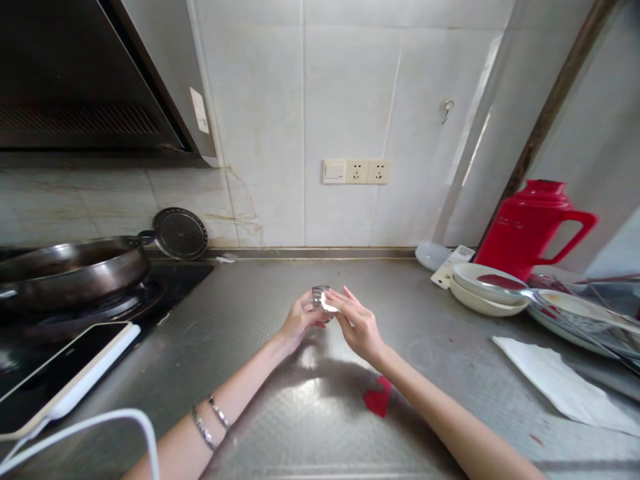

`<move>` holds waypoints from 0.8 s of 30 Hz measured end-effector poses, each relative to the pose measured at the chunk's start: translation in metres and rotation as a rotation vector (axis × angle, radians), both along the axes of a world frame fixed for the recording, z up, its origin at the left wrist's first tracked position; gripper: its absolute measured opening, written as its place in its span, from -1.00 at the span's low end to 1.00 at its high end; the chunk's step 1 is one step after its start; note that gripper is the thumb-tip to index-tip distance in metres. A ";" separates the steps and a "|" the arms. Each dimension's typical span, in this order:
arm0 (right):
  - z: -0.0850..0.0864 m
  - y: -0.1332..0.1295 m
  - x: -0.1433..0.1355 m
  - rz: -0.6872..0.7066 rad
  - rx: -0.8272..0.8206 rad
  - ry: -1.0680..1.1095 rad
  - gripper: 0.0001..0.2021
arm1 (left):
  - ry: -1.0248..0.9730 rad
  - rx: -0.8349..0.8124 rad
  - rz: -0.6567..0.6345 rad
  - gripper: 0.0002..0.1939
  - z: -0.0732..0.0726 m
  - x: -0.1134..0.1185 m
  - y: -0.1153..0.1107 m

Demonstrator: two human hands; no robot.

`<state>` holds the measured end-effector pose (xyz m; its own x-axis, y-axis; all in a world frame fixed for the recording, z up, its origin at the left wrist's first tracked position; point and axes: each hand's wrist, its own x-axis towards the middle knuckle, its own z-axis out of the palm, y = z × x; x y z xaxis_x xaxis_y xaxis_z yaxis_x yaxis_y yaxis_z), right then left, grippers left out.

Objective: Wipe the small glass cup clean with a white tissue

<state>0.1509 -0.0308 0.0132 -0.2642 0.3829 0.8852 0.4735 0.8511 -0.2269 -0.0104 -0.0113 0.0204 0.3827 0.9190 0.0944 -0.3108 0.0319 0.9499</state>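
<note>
Over the middle of the steel counter [240, 400], my left hand [300, 323] is closed around a small clear, shiny cup that looks like glass [317, 295]. My right hand [357, 323] meets it from the right, its fingers pressing a small white piece like tissue [329, 305] against the cup's side. Some of the right fingers stick out past it. The fingers partly hide the cup, so its full shape does not show. Below my right wrist, a torn red scrap [378, 397] lies on the counter.
At left are a pan [75, 270] on the stove, a round black lid [180, 233], and a phone [60, 373] with a white cable [125, 417]. At right stand a red thermos [525, 227], stacked bowls [485, 300], plates with utensils, and a white paper sheet [565, 387].
</note>
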 end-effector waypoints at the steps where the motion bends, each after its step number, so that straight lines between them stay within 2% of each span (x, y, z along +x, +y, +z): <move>1: 0.000 -0.001 -0.001 0.007 -0.001 -0.002 -0.61 | 0.001 0.004 -0.006 -0.36 0.000 0.000 0.000; 5: 0.003 0.001 0.000 -0.021 -0.050 0.124 -0.66 | 0.009 0.046 -0.069 -0.33 0.001 0.001 -0.002; 8: 0.004 0.004 0.002 -0.054 -0.081 0.194 -0.69 | 0.000 0.034 -0.041 -0.31 0.001 0.003 -0.004; 15: 0.002 -0.003 0.000 0.025 0.019 0.010 -0.61 | 0.033 0.026 0.001 -0.33 0.001 0.002 0.000; 20: 0.008 -0.001 0.001 -0.026 -0.048 0.135 -0.66 | 0.022 0.064 -0.033 -0.34 0.002 0.003 -0.004; 24: 0.007 0.000 0.002 -0.028 -0.035 0.136 -0.65 | 0.027 0.050 0.021 -0.42 0.005 0.003 -0.006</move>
<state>0.1531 -0.0308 0.0205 -0.1311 0.4202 0.8979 0.4600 0.8281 -0.3204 -0.0070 -0.0170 0.0253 0.3669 0.9212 0.1300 -0.2850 -0.0217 0.9583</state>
